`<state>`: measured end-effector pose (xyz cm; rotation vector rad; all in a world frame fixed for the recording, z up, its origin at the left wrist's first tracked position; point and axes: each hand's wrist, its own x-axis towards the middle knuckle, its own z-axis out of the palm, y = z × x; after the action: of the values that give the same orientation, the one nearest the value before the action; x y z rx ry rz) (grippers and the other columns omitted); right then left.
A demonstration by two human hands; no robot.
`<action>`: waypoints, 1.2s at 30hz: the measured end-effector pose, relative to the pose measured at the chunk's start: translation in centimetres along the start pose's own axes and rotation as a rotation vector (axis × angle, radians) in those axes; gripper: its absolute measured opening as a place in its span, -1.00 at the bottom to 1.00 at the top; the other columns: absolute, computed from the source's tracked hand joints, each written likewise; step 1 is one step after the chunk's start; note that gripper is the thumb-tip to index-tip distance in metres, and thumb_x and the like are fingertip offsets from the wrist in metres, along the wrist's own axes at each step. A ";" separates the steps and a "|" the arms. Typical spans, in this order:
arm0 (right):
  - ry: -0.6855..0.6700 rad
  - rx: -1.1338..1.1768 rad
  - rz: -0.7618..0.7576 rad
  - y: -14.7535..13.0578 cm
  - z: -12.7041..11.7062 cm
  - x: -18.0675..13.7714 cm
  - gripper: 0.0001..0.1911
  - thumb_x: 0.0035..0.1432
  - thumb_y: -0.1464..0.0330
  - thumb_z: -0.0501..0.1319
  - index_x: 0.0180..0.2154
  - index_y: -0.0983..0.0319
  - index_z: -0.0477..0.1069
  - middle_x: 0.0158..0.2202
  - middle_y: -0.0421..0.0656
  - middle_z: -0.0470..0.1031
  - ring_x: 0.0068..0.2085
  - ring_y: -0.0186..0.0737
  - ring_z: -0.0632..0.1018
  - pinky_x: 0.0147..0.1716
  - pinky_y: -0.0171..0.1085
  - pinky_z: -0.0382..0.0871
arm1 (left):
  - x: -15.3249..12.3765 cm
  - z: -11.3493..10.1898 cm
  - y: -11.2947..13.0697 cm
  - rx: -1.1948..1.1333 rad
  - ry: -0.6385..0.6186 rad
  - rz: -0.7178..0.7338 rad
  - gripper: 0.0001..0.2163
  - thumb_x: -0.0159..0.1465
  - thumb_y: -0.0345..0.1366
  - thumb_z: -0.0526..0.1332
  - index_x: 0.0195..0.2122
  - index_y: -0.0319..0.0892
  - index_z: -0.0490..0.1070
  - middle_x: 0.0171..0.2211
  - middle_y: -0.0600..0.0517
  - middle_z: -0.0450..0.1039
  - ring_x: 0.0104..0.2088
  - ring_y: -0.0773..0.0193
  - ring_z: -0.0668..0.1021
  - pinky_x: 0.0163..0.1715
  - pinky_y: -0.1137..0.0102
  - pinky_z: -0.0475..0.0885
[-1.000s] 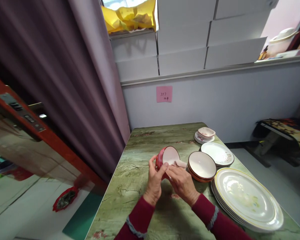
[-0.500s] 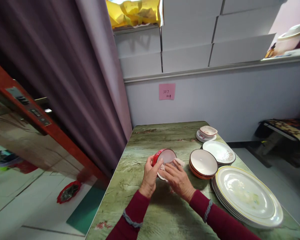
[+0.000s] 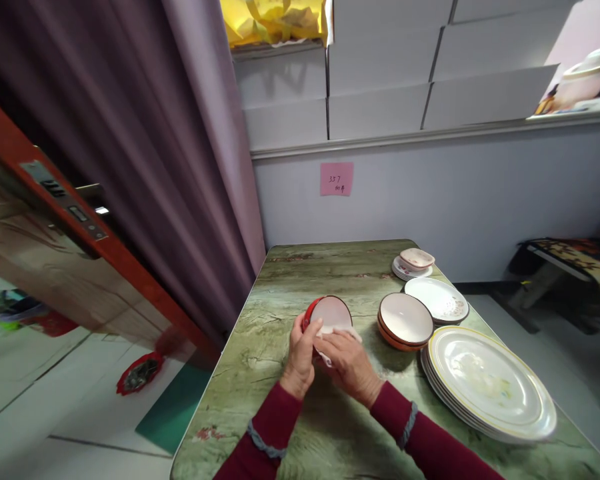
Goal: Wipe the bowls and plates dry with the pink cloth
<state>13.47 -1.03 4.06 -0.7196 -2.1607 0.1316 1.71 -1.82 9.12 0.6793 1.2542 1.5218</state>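
Note:
A red bowl (image 3: 333, 312) with a white inside and dark rim is tilted above the table, its opening facing up and toward me. My left hand (image 3: 301, 353) grips it by the left side, thumb over the rim. In my right hand (image 3: 349, 363) is a white cloth (image 3: 326, 357), pressed against the bowl's near rim and inside; part of the cloth is hidden under the fingers. Just right of my hands stand stacked bowls (image 3: 407, 319) with white insides and orange-brown outsides.
Large oval plates (image 3: 493, 387) are piled at the table's right edge. Behind them sit round plates (image 3: 437, 299), then small plates (image 3: 405, 272) topped by a small dish (image 3: 417, 259). A wall borders the green wood-patterned table (image 3: 325, 267); a purple curtain (image 3: 200, 133) hangs left.
My right hand has slid slightly left and down along the bowl with the cloth. The bowl faces me a little more. The camera view has shifted slightly.

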 end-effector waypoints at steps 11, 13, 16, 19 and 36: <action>0.029 0.021 0.197 -1.6 -0.2 -2.3 -0.69 0.32 0.42 0.02 -0.02 0.23 0.46 -0.35 -0.09 0.54 -0.34 -0.18 0.53 -0.33 -0.29 0.35 | -3.3 1.7 -4.3 -0.071 0.155 0.103 -0.54 0.15 -0.10 0.36 0.02 -0.06 0.26 -0.04 -0.05 0.47 -0.07 0.15 0.57 -0.08 0.33 0.46; -0.033 0.026 0.139 -1.7 -0.5 -2.7 -0.68 0.35 0.38 0.03 0.04 0.23 0.43 -0.25 -0.06 0.58 -0.26 -0.17 0.56 -0.27 -0.29 0.37 | -3.4 1.4 -4.3 -0.041 0.162 0.063 -0.59 0.14 -0.08 0.35 -0.05 -0.09 0.31 -0.15 -0.01 0.50 -0.17 0.19 0.57 -0.17 0.36 0.46; -0.130 -0.048 -0.034 -0.2 -1.4 -4.0 -0.68 0.35 0.38 0.10 0.10 0.15 0.41 -0.14 -0.08 0.60 -0.15 -0.18 0.58 0.00 -0.18 0.37 | -3.0 0.3 -3.7 0.012 0.110 0.035 -0.54 0.03 -0.05 0.41 -0.12 -0.15 0.38 -0.28 0.04 0.50 -0.31 0.25 0.55 -0.29 0.40 0.44; -0.112 -0.151 -0.107 1.8 -2.4 -6.0 -0.64 0.33 0.43 0.15 0.11 0.05 0.42 -0.02 -0.13 0.60 0.05 -0.14 0.54 0.28 0.06 0.14 | -2.7 -1.2 -3.2 0.052 0.051 0.030 -0.50 0.00 -0.05 0.44 -0.11 -0.19 0.39 -0.28 0.01 0.53 -0.33 0.23 0.57 -0.30 0.38 0.44; 0.096 0.234 0.294 -2.2 -9.7 -3.4 -0.37 0.36 0.28 0.08 0.40 0.13 0.01 0.38 -0.04 0.15 0.36 -0.05 0.23 0.31 0.00 0.18 | -4.9 0.6 -2.9 0.807 -0.124 0.552 -0.24 0.09 -0.28 0.31 0.31 -0.20 0.03 0.00 -0.18 0.51 -0.03 0.01 0.58 -0.03 0.19 0.45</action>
<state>21.43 -6.11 8.74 -0.8822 -1.8987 0.4855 4.81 -6.29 7.41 1.7295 1.6701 1.3175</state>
